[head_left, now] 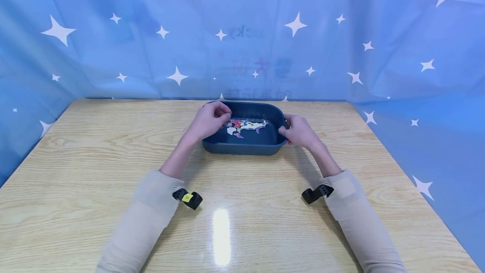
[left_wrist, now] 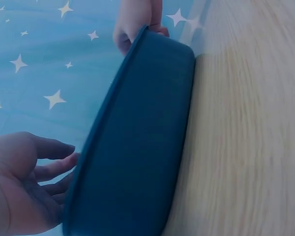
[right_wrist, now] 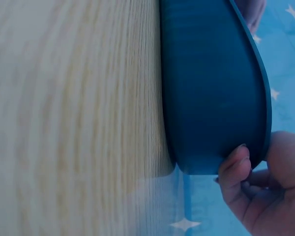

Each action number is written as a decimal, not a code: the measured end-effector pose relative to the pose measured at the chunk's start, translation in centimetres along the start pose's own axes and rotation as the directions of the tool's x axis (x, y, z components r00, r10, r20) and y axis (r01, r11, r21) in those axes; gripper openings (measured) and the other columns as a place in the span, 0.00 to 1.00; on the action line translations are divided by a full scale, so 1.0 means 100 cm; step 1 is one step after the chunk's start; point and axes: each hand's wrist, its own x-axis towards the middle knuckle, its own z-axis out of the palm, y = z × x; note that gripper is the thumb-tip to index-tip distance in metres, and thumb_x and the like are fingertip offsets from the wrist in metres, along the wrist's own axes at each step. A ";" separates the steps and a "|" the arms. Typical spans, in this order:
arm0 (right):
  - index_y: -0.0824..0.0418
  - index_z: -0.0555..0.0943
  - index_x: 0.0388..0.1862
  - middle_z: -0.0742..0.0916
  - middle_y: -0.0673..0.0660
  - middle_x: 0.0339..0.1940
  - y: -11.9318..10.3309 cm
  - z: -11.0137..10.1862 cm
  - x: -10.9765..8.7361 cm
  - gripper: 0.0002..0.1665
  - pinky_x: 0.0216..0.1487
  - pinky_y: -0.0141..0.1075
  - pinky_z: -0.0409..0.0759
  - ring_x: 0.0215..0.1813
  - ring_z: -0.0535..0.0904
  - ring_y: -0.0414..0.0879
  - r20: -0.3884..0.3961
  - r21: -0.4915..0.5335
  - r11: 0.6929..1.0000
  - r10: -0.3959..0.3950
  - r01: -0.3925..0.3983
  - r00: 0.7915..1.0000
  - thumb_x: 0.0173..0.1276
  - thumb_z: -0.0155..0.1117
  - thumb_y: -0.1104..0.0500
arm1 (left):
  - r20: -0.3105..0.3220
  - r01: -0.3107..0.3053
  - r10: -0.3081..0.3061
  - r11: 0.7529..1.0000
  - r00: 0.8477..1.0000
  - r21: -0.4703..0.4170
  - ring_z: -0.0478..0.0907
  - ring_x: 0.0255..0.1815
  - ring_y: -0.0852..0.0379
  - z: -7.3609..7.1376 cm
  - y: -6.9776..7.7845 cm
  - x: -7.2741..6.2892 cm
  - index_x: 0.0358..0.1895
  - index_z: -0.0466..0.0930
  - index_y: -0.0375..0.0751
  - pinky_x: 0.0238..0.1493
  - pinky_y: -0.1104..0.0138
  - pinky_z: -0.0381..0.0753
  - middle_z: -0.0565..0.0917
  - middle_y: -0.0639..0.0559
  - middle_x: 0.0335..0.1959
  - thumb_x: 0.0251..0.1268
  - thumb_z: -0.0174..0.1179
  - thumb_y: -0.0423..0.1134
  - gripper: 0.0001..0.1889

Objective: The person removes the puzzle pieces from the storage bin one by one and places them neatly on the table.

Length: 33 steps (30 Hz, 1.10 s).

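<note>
1. Scraps (head_left: 248, 125) lie in the tub (head_left: 242, 150), near the worktop's (head_left: 113, 159) far edge, their spread longest parallel to it.
2. Left hand (head_left: 212, 117) is nearer: scraps begin just right of its bent fingers; cannot tell whether these pinch anything.
3. Right hand (head_left: 301, 132) pinches the tub's right end.

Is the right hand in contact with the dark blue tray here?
Touching. The right wrist view shows the right hand gripping one end of the dark blue tray, fingers against its outer wall.
</note>
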 end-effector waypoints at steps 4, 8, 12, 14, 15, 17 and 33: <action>0.73 0.64 0.74 0.81 0.58 0.22 -0.001 0.000 0.000 0.31 0.25 0.37 0.80 0.23 0.83 0.58 -0.006 -0.002 1.000 -0.009 0.009 1.000 0.74 0.52 0.65 | 0.009 0.017 -0.018 0.999 1.000 0.040 0.80 0.40 0.47 0.011 -0.004 0.006 0.51 0.81 0.33 0.42 0.62 0.78 0.84 0.41 0.42 0.75 0.58 0.35 0.10; 0.73 0.65 0.74 0.81 0.58 0.22 -0.001 0.000 -0.001 0.31 0.25 0.37 0.80 0.23 0.83 0.58 -0.006 0.002 1.000 -0.010 0.010 1.000 0.73 0.52 0.65 | 0.014 0.039 -0.040 0.998 0.999 0.058 0.79 0.42 0.49 0.020 -0.006 0.011 0.51 0.81 0.32 0.42 0.62 0.77 0.84 0.42 0.42 0.74 0.58 0.33 0.10; 0.73 0.66 0.73 0.81 0.58 0.22 -0.003 0.000 -0.002 0.30 0.25 0.37 0.80 0.21 0.82 0.55 -0.006 0.002 1.000 -0.013 0.013 1.000 0.73 0.52 0.65 | 0.002 0.040 -0.040 0.997 0.999 0.072 0.79 0.42 0.49 0.026 -0.006 0.015 0.49 0.82 0.32 0.43 0.61 0.78 0.84 0.42 0.42 0.74 0.58 0.33 0.08; 0.73 0.67 0.72 0.81 0.58 0.22 -0.003 -0.001 -0.001 0.30 0.25 0.37 0.79 0.20 0.82 0.53 -0.005 0.000 1.000 -0.014 0.014 1.000 0.73 0.51 0.65 | 0.006 0.043 -0.044 0.996 0.999 0.078 0.80 0.42 0.49 0.028 -0.006 0.017 0.48 0.82 0.33 0.43 0.61 0.78 0.84 0.42 0.42 0.74 0.59 0.33 0.07; 0.73 0.67 0.72 0.81 0.58 0.22 -0.003 -0.001 -0.001 0.29 0.25 0.37 0.79 0.20 0.81 0.52 -0.005 -0.001 1.000 -0.014 0.014 1.000 0.73 0.52 0.65 | 0.012 0.048 -0.050 0.995 0.999 0.087 0.80 0.41 0.49 0.029 -0.007 0.018 0.47 0.82 0.34 0.43 0.61 0.78 0.84 0.43 0.42 0.74 0.59 0.33 0.07; 0.73 0.67 0.72 0.81 0.57 0.22 -0.002 -0.001 -0.001 0.29 0.25 0.37 0.79 0.20 0.81 0.51 -0.005 -0.002 1.000 -0.010 0.010 1.000 0.73 0.52 0.65 | 0.030 0.069 -0.072 0.993 0.997 0.101 0.79 0.41 0.50 0.031 -0.008 0.019 0.48 0.82 0.34 0.43 0.61 0.78 0.84 0.43 0.42 0.74 0.59 0.33 0.07; 0.72 0.66 0.74 0.81 0.57 0.20 0.000 -0.001 -0.001 0.30 0.25 0.37 0.80 0.22 0.82 0.58 -0.005 0.015 1.000 0.000 0.000 1.000 0.74 0.52 0.65 | 0.112 0.116 -0.159 0.941 0.981 0.318 0.75 0.49 0.48 0.033 -0.013 0.020 0.57 0.83 0.36 0.52 0.59 0.78 0.83 0.43 0.52 0.69 0.60 0.28 0.15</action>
